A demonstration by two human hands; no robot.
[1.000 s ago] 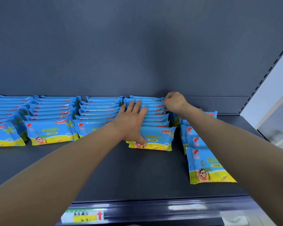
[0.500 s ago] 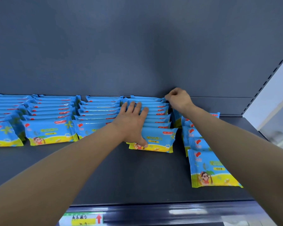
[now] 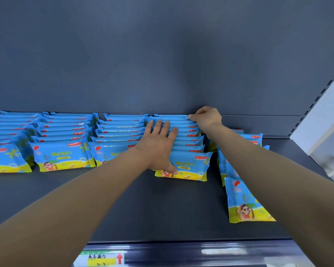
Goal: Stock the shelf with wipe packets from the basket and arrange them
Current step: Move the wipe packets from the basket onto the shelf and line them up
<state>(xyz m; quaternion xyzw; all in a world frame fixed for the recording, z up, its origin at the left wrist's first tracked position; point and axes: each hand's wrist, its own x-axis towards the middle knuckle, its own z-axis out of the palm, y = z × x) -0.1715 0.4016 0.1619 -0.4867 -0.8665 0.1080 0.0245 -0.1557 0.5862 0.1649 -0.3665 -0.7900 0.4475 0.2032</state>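
Note:
Several rows of blue and yellow wipe packets stand on the dark shelf [image 3: 162, 209]. My left hand [image 3: 159, 146] lies flat with spread fingers on top of the fourth row of packets [image 3: 189, 164], thumb against the front packet. My right hand [image 3: 205, 117] is at the back of that row, fingers curled and pinching the rearmost packet [image 3: 172, 116] by its right end, close to the back wall. Under my right forearm, a looser fifth row of packets [image 3: 243, 201] runs forward on the right. The basket is out of view.
The shelf's back panel [image 3: 162, 54] rises right behind the rows. A perforated upright [image 3: 314, 101] bounds the shelf on the right. A price label with a red arrow [image 3: 104, 258] sits on the front rail. Bare shelf surface lies in front of the rows.
My right hand has moved back and up along the fourth row to its rearmost packet. My left hand has stayed pressed on the row. The view shifted slightly.

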